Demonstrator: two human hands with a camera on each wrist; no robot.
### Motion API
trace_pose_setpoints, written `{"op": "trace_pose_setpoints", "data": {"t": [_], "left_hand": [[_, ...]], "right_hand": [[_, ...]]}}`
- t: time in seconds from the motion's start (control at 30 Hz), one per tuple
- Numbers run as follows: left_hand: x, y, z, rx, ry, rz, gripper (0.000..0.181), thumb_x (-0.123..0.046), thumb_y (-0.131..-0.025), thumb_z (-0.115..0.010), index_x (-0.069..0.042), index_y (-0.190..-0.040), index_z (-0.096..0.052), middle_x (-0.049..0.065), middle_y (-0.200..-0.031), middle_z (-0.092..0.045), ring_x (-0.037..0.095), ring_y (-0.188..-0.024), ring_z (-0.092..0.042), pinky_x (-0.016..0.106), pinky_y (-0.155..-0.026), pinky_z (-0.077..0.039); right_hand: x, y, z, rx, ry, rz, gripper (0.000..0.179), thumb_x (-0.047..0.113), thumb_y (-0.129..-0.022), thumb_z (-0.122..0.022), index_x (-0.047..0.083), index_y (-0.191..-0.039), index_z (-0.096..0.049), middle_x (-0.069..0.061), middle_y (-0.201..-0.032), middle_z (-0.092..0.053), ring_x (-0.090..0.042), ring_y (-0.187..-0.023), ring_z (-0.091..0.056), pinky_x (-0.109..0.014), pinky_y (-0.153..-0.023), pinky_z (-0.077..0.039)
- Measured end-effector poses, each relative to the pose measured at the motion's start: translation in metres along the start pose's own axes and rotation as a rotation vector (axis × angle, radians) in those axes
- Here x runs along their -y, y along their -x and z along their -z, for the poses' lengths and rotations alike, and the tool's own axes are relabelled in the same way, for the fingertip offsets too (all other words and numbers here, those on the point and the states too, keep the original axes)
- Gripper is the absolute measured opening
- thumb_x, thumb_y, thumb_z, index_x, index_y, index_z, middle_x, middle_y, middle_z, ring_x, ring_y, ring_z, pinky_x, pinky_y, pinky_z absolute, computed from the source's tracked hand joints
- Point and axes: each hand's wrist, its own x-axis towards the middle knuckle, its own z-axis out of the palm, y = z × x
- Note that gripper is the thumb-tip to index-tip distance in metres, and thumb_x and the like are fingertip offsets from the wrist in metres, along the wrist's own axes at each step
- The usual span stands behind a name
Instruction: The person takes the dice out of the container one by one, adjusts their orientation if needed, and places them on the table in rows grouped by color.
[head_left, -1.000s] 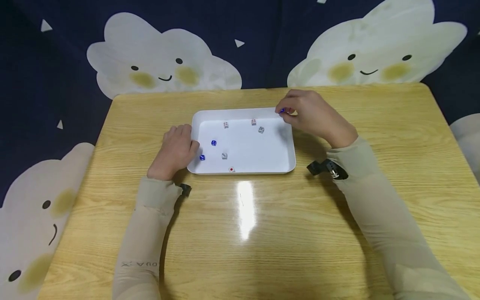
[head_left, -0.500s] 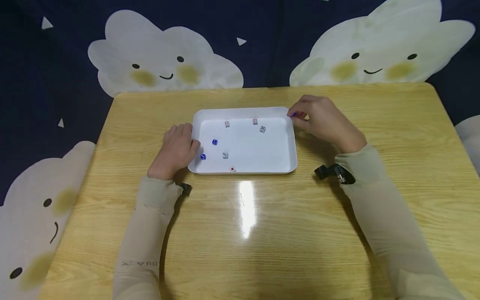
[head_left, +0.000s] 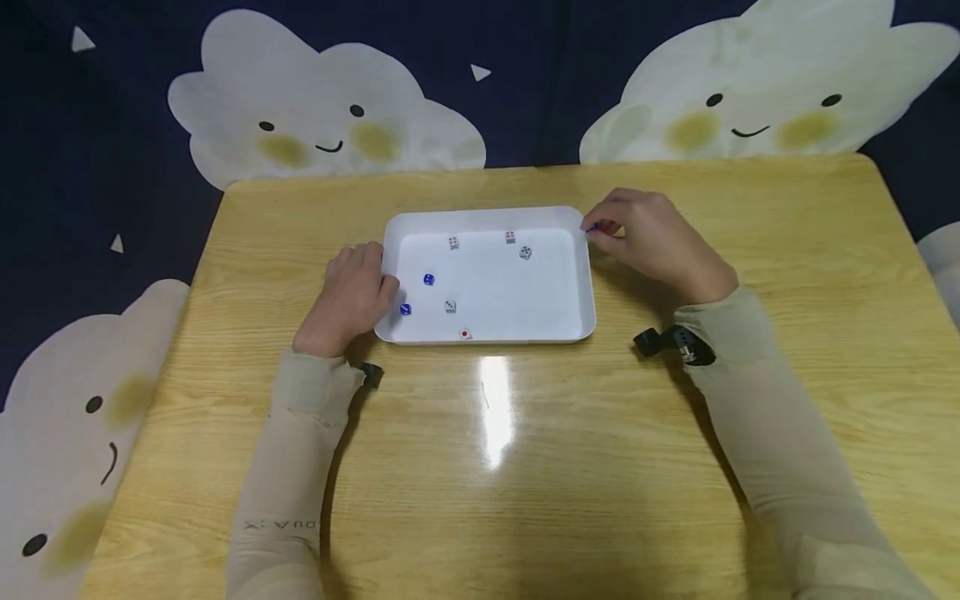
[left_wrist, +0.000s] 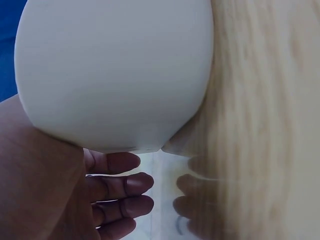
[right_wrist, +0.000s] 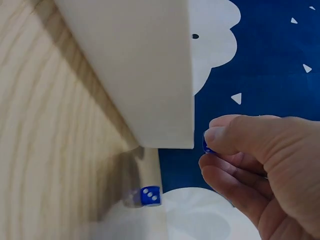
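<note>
Head view: your right hand (head_left: 660, 246) is pinching a small blue die (head_left: 591, 227) between thumb and fingertips, just beside the far right corner of the white tray (head_left: 585, 283) and above the desk (head_left: 495, 467). Your left hand (head_left: 352, 296) is resting against the tray's left rim, fingers relaxed and gripping nothing. The shallow, round-cornered, smooth plastic tray is holding two blue dice (head_left: 428, 280) and four white dice (head_left: 525, 252). The glossy wood-grain desk is reflecting a light. Right wrist view: another blue die (right_wrist: 150, 195) is lying on the desk.
</note>
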Motion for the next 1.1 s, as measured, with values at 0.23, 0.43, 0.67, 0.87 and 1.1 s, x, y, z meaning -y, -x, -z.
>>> {"op": "trace_pose_setpoints", "data": {"t": [0.23, 0.43, 0.67, 0.87, 1.1], "left_hand": [[-0.001, -0.001, -0.001, -0.003, 0.021, -0.015, 0.033, -0.021, -0.096, -0.038, 0.004, -0.114, -0.047, 0.017, -0.099, -0.050, 0.037, -0.096, -0.042, 0.049, -0.090, -0.035], [-0.003, -0.001, 0.001, 0.016, 0.011, 0.001, 0.038, -0.022, -0.097, -0.038, 0.006, -0.121, -0.047, 0.019, -0.105, -0.052, 0.038, -0.101, -0.043, 0.052, -0.095, -0.036], [-0.001, 0.001, 0.001, 0.000, -0.022, -0.006, 0.037, -0.022, -0.096, -0.037, 0.006, -0.118, -0.047, 0.019, -0.104, -0.051, 0.038, -0.100, -0.043, 0.051, -0.094, -0.036], [0.000, 0.002, 0.000, -0.058, -0.061, -0.036, 0.035, -0.021, -0.095, -0.037, 0.007, -0.113, -0.049, 0.019, -0.101, -0.049, 0.036, -0.095, -0.040, 0.046, -0.085, -0.036], [-0.001, 0.002, 0.000, -0.049, -0.085, -0.020, 0.038, -0.022, -0.096, -0.037, 0.007, -0.117, -0.049, 0.020, -0.105, -0.050, 0.037, -0.100, -0.039, 0.048, -0.088, -0.035]], "right_hand": [[-0.011, 0.007, -0.001, -0.015, 0.020, 0.000, 0.015, 0.004, -0.092, -0.069, 0.002, -0.104, -0.077, -0.015, -0.099, -0.075, -0.027, -0.087, -0.072, -0.043, -0.080, -0.057], [-0.017, 0.008, 0.002, -0.009, 0.013, -0.031, 0.015, 0.005, -0.093, -0.070, 0.002, -0.106, -0.077, -0.015, -0.101, -0.075, -0.028, -0.089, -0.072, -0.044, -0.082, -0.057], [-0.019, 0.007, 0.007, 0.019, 0.002, -0.097, 0.018, 0.008, -0.095, -0.066, 0.005, -0.109, -0.077, -0.014, -0.106, -0.075, -0.028, -0.092, -0.070, -0.045, -0.085, -0.055], [-0.022, 0.008, 0.008, 0.027, 0.004, -0.121, 0.019, 0.009, -0.095, -0.065, 0.005, -0.110, -0.077, -0.015, -0.106, -0.074, -0.028, -0.092, -0.070, -0.045, -0.084, -0.054], [-0.027, 0.009, 0.006, 0.028, 0.017, -0.135, 0.018, 0.010, -0.096, -0.066, 0.004, -0.109, -0.077, -0.016, -0.104, -0.074, -0.028, -0.089, -0.067, -0.044, -0.081, -0.051]]}}
